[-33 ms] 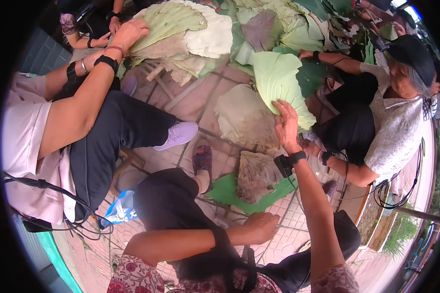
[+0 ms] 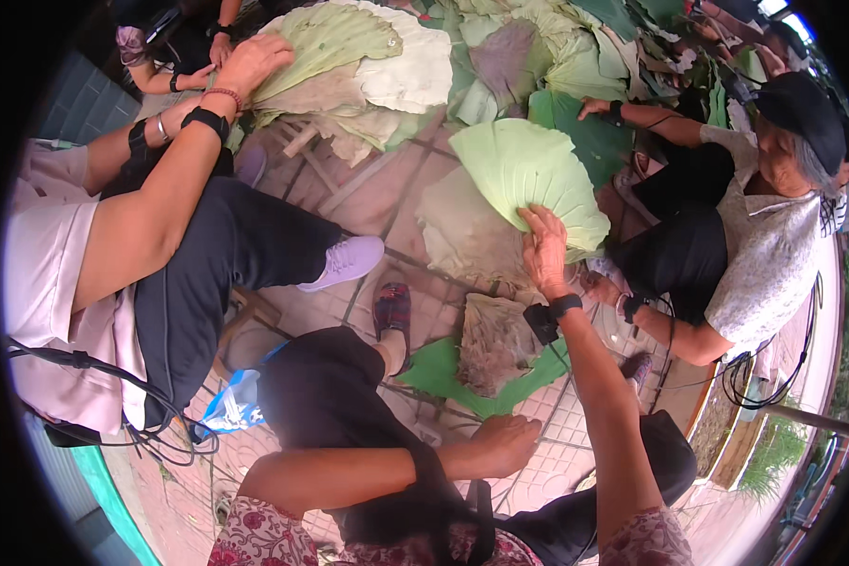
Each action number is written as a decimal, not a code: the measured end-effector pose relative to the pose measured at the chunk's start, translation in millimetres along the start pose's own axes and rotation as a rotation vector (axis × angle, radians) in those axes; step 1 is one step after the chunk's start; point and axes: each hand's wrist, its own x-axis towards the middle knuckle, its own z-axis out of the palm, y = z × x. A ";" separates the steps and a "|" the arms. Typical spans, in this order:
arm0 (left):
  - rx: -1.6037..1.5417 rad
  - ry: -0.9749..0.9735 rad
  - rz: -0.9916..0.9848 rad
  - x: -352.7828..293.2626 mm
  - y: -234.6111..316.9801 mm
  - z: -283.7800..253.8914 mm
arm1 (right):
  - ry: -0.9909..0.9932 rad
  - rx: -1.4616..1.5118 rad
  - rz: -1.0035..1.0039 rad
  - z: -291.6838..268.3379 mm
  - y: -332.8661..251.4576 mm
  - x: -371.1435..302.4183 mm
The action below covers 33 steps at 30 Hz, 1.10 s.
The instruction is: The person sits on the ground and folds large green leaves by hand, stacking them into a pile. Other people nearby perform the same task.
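The right hand (image 2: 545, 247) grasps the pale leaf (image 2: 538, 170) by its lower part, fingers laid over its surface and the thumb out of sight; the leaf fans out beyond the fingertips, over the paving (image 2: 368, 193). A black band (image 2: 566, 305) circles that wrist. The left hand (image 2: 500, 445) is curled into a loose fist closer to the body, apart from the leaves, and whether anything sits inside it I cannot tell. Just past this fist, a brown leaf (image 2: 493, 344) lies on top of a green leaf (image 2: 434, 370). Farther out, a faded leaf (image 2: 457, 226) lies partly hidden behind the pale leaf. On the right, a co-worker (image 2: 764, 274) in a black cap (image 2: 802, 113) has one hand at a dark leaf (image 2: 606, 146) and the other low, near the person's right hand. On the left, another co-worker (image 2: 57, 245) in a pale pink shirt has a hand at a yellow-green leaf (image 2: 349, 42) atop a stack (image 2: 415, 74). Beyond them spreads a heap (image 2: 575, 71) of leaves, and a blue-and-white bag (image 2: 236, 404) lies beside the person's left knee
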 end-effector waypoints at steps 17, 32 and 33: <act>0.130 -0.021 -0.001 2.5 3.9 10.7 | -0.285 -0.044 0.572 55.1 101.1 -193.3; 0.264 -0.120 0.038 10.6 7.7 4.4 | -0.127 0.796 1.372 21.8 65.4 -329.1; 0.278 -0.156 0.020 9.8 10.2 3.3 | -0.034 0.989 1.449 16.2 61.4 -333.4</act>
